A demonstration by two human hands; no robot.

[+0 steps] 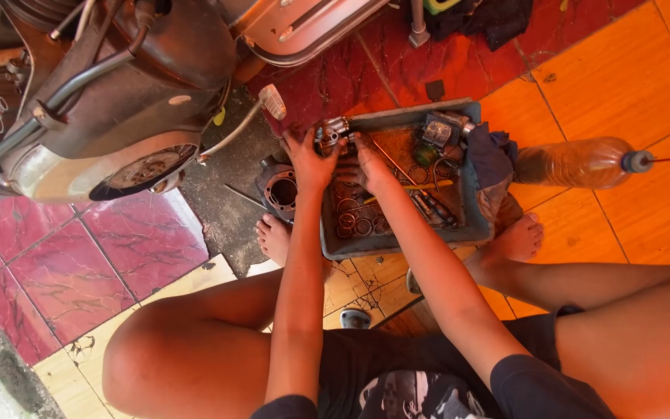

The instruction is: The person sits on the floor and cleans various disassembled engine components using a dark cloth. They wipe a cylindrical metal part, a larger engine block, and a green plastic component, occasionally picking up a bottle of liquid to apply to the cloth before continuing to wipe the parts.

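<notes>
Nearest the camera: the person's bare knees and dark shorts fill the lower frame; both forearms run from there toward 12 o'clock.
Left hand: fingers curled around the near side of a small metal engine part, gripping it at the tray's upper left corner.
Right hand: fingers closed on the same metal part from its 4 o'clock side, just beside the left hand; how tight the grip is cannot be told.
Metal engine part: silver-grey, held above the tray's far left corner, between both hands.
Tray: shallow grey rectangular tray on the floor, at 12 o'clock from the knees; holds rings, small tools and oily residue.
Dark blue rag: draped over the tray's right rim, at 3 o'clock from the hands.
Engine cylinder: grey casting with a round bore, on the floor touching the tray's left side, at 8 o'clock from the left hand.
Plastic bottle: lying on its side on the orange tiles, at 3 o'clock from the tray, amber liquid inside.
Scooter: engine side and wheel hub at 10 o'clock, well apart from the tray.
Feet: left foot beside the cylinder; right foot at the tray's lower right corner.
</notes>
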